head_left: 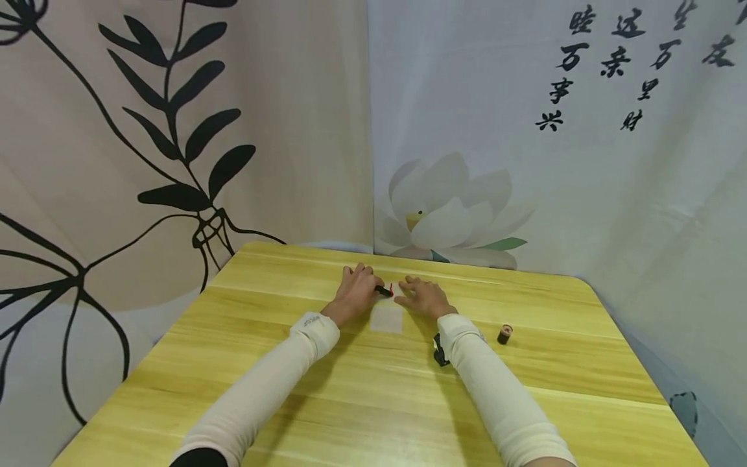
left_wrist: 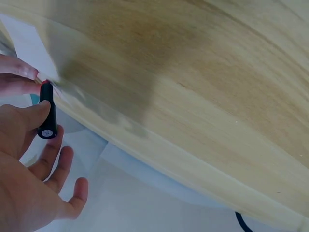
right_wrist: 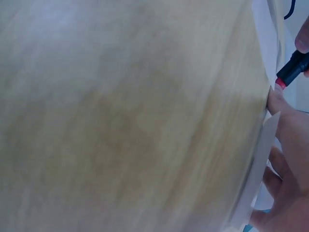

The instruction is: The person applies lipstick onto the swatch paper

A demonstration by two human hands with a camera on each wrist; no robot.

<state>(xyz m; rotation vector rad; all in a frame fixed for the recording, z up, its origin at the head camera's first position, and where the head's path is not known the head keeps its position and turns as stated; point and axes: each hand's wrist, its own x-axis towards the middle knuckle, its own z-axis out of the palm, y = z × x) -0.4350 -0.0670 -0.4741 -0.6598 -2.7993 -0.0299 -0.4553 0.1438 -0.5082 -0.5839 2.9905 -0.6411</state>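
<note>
In my left hand (head_left: 356, 290) I grip a short black tube (left_wrist: 47, 111) with a red end, lipstick-like in shape. My thumb lies across the tube, while the outer fingers stand away from it. A white sheet of paper (head_left: 386, 320) lies flat on the table under both hands, and the tube's red end is at its far part. On the other side of the sheet is my right hand (head_left: 427, 298), fingers spread and fingertips at the paper, close to the red end. The right wrist view shows the right thumb (right_wrist: 277, 101) just below that red end.
A small dark cylinder (head_left: 504, 334) with a pinkish-brown top stands on the wooden table (head_left: 362, 402), right of my right forearm. A dark object (head_left: 441, 351) shows at my right wrist. Behind the table's far edge hang printed cloths (head_left: 303, 130).
</note>
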